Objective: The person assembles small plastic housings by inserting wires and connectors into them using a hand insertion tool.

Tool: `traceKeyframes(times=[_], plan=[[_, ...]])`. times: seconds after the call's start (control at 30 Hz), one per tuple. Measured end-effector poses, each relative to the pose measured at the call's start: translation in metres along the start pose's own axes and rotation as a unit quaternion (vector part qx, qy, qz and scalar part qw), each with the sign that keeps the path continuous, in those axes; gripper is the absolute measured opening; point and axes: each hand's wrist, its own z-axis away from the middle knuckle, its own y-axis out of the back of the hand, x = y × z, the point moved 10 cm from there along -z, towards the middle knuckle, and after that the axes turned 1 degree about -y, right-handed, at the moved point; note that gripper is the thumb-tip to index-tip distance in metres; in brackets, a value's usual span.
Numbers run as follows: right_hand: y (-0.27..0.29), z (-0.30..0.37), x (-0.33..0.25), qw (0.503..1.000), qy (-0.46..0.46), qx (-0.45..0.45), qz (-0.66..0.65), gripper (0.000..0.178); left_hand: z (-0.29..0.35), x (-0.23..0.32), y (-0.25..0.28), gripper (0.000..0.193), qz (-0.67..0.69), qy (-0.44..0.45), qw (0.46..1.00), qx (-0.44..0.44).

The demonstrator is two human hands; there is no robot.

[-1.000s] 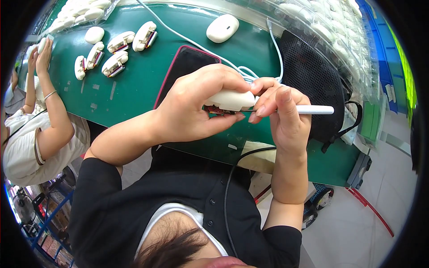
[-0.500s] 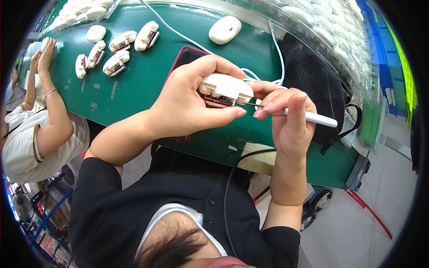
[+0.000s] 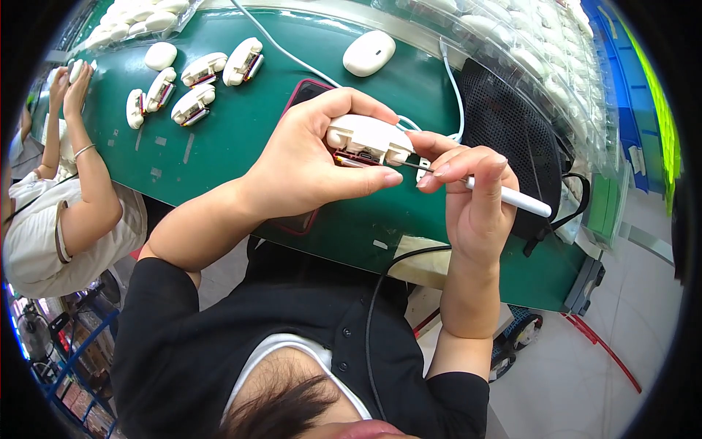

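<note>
My left hand is closed around a white earbud charging case, fingers over the top and thumb along its lower edge. The case's open side faces me, showing a circuit board and coloured parts inside. In my right hand is a slim white-handled screwdriver, gripped between thumb and fingers. Its thin dark shaft reaches to the right end of the case; the tip's exact contact is hidden. A small white piece shows beside the shaft, near my right fingertips. Under my left hand lies a phone in a pink-red cover.
Several opened white cases lie on the green mat at left. A closed white case sits at the back. Clear trays of white cases and a black mesh bag stand right. A co-worker's arm is far left.
The case has turned slightly in my left hand. The screwdriver has shifted a little, its shaft now higher at the case's right end, and the small white piece shows more.
</note>
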Motion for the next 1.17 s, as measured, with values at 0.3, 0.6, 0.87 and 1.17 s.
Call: traceKeyframes(times=[0.3, 0.6, 0.87, 1.17], plan=[[-0.005, -0.002, -0.005, 0.999, 0.025, -0.014, -0.016, 0.051, 0.003, 0.011, 0.006, 0.051, -0.048, -0.048, 0.997, 0.021], [0.017, 0.005, -0.019, 0.995, 0.074, 0.063, -0.039, 0.05, 0.055, 0.105, 0.065, 0.05, -0.203, -0.25, 0.92, 0.222], [0.008, 0.007, -0.025, 0.995, 0.062, 0.081, -0.02, 0.044, 0.003, 0.085, 0.213, 0.04, -0.579, -0.066, 0.765, 0.273], [0.022, 0.009, -0.02, 0.986, 0.054, 0.116, -0.109, 0.031, -0.012, 0.082, 0.244, 0.037, -0.576, -0.036, 0.778, 0.249]])
